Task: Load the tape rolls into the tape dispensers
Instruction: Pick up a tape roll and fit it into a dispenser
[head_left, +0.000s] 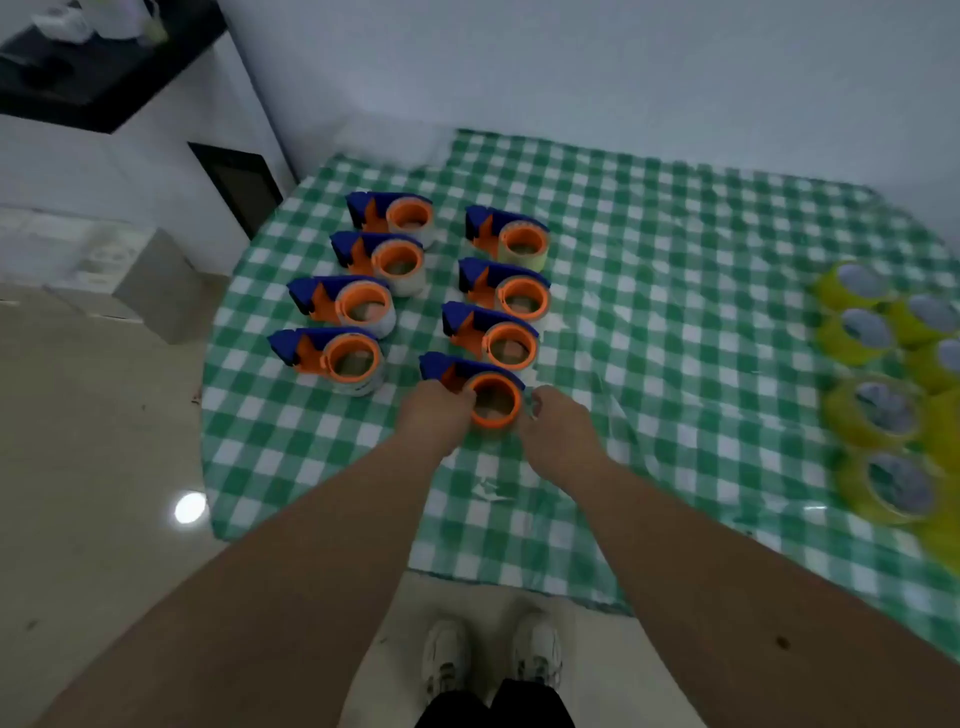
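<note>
1. Right now your nearest orange-and-blue plastic tape dispenser (480, 389) sits on the green-and-white checked tablecloth (649, 291), at the near end of the right-hand column of dispensers.
2. Your left hand (434, 413) grips that dispenser on its left side, fingers curled against the orange ring.
3. Your right hand (558, 426) is at the ring's right edge with fingers bent, pinching something pale there; blur hides just what it is.
4. Beyond it, three more dispensers (496, 291) line up in the same column, and four others (358, 291) form a column to the left.
5. The farthest one on the right carries a yellowish tape roll (524, 249); several in the left column hold pale, clear-looking rolls.
6. Well apart, at the cloth's right edge, a cluster of loose yellow tape rolls (878, 379) lies flat, cores facing up.
7. Your white shoes (493, 660) stand on the pale tiled floor (104, 441) just beside the near edge of the cloth.
</note>
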